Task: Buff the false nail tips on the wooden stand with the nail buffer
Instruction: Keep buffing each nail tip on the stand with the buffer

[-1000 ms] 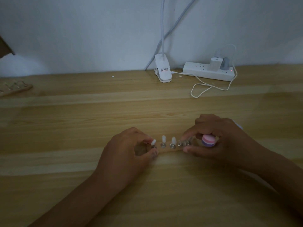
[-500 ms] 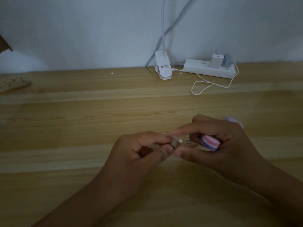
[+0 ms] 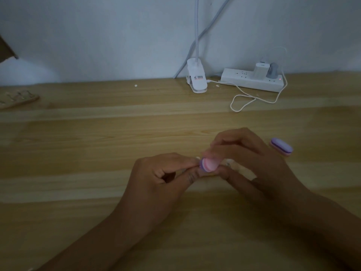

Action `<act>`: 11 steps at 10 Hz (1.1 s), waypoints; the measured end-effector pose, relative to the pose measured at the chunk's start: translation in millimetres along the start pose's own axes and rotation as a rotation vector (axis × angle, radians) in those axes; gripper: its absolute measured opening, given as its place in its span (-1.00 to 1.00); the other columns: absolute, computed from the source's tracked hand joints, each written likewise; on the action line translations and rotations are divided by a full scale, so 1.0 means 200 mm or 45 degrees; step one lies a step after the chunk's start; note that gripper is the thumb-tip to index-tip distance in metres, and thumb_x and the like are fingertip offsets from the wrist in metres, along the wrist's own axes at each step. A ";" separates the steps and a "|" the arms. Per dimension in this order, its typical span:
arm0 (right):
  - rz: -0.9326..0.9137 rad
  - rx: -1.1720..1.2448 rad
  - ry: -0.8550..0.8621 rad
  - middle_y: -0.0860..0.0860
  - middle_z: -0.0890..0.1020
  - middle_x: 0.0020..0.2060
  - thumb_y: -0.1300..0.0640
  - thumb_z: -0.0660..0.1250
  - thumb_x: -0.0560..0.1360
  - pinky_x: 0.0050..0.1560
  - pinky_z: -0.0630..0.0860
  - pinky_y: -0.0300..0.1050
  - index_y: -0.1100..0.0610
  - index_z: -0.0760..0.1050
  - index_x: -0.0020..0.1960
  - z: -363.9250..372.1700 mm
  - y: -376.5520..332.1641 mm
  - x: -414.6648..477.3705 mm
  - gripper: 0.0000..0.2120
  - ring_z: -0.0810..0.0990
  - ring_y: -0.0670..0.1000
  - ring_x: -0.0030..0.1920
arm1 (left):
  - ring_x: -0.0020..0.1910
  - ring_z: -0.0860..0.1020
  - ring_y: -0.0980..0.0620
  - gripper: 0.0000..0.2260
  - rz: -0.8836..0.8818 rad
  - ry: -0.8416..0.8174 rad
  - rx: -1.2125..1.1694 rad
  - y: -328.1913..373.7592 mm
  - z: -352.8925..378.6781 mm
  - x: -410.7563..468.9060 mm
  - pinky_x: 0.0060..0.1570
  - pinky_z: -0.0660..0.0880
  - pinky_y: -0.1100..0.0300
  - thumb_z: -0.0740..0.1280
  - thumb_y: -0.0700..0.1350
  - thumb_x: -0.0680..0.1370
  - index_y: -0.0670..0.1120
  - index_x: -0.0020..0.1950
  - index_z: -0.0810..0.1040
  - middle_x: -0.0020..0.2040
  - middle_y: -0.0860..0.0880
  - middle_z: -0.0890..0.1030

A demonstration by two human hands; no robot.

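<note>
Head view: your right hand (image 3: 254, 165) grips nail buffer (image 3: 209, 164), its end now swung across onto left hand (image 3: 162, 177) fingertips, which pinch probably one false nail tip, hidden from view. Wooden stand lies covered under both hands. Buffing begins

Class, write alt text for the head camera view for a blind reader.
The right hand holds a pink-and-purple nail buffer against a small piece pinched by the left hand, over a wooden table. A second buffer lies further right.
</note>
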State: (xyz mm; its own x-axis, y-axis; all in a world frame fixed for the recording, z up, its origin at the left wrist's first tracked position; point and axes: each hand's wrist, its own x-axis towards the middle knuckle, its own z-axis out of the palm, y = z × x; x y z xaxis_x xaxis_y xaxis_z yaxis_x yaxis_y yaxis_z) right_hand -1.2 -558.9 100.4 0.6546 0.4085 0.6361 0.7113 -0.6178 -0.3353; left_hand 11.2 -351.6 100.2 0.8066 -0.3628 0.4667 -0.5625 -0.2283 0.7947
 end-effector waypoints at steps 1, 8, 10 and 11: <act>-0.035 -0.175 0.082 0.08 0.63 0.03 0.26 0.42 0.51 0.21 0.24 -0.52 0.18 0.65 0.16 -0.01 -0.02 0.00 -0.77 0.56 -0.15 0.07 | -0.38 0.49 0.29 -0.86 0.010 0.031 -0.016 -0.01 0.00 0.00 -0.31 0.36 0.44 0.47 -0.11 0.45 -0.09 -0.02 0.72 -0.25 0.12 0.67; 0.147 0.240 -0.001 -0.18 0.68 0.02 0.00 0.45 0.53 0.09 0.48 -0.43 -0.19 0.67 0.07 0.01 -0.04 -0.03 -0.86 0.65 -0.15 0.05 | -0.23 0.63 0.16 -0.84 0.013 0.035 -0.027 -0.03 -0.01 0.00 -0.24 0.50 0.28 0.46 -0.14 0.45 -0.03 0.02 0.70 -0.15 0.10 0.71; 0.214 0.103 -0.121 -0.24 0.70 -0.05 -0.41 0.37 0.39 0.06 0.49 -0.47 -0.21 0.67 0.03 0.01 -0.12 -0.02 -0.63 0.63 -0.24 0.03 | -0.27 0.62 0.12 -0.87 -0.009 0.065 -0.029 -0.04 -0.01 0.00 -0.26 0.49 0.27 0.46 -0.13 0.46 -0.04 -0.01 0.71 -0.17 0.09 0.70; 0.094 0.100 -0.113 -0.21 0.70 -0.03 -0.41 0.39 0.40 0.06 0.53 -0.40 -0.20 0.70 0.02 0.01 -0.07 -0.07 -0.63 0.65 -0.19 0.04 | -0.27 0.63 0.10 -0.86 -0.040 0.095 -0.042 -0.05 -0.01 0.00 -0.24 0.50 0.29 0.45 -0.17 0.44 -0.03 -0.03 0.71 -0.19 0.10 0.70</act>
State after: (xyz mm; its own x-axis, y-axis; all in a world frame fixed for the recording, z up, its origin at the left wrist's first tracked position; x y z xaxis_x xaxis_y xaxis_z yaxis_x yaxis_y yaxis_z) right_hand -18.6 -555.0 95.3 0.7238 0.4239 0.5445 0.6757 -0.5954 -0.4347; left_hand 16.9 -347.1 93.9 0.8356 -0.2876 0.4680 -0.5315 -0.2084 0.8210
